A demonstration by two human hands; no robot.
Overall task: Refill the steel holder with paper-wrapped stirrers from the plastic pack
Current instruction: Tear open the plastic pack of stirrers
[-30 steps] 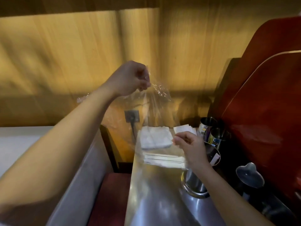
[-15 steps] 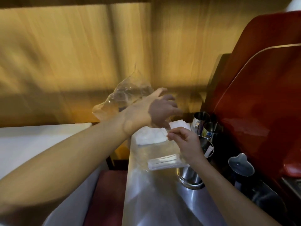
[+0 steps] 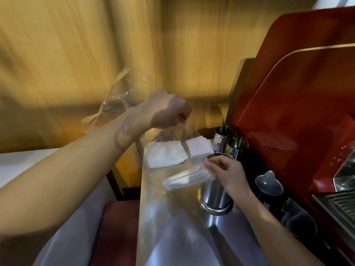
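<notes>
My left hand [image 3: 169, 110] is fisted on the upper part of the clear plastic pack [image 3: 123, 100], whose crumpled top sticks up behind my wrist while its lower part hangs to the counter. A bundle of white paper-wrapped stirrers [image 3: 186, 178] lies nearly level in the pack's bottom end. My right hand [image 3: 226, 171] pinches the right end of that bundle through the plastic, just above the rim of the steel holder [image 3: 215, 198], which stands on the steel counter.
Folded white napkins [image 3: 165, 154] and a second white stack [image 3: 197, 147] lie behind the pack. Two steel cups [image 3: 222, 133] stand at the back. A red espresso machine [image 3: 297, 104] fills the right side, with a dark pitcher [image 3: 269, 183] beside the holder. A wooden wall is behind.
My left hand dropped from high up, crossed to the right and regripped the pack lower down. The stirrer bundle tilted so its right end rises toward the holder's rim.
</notes>
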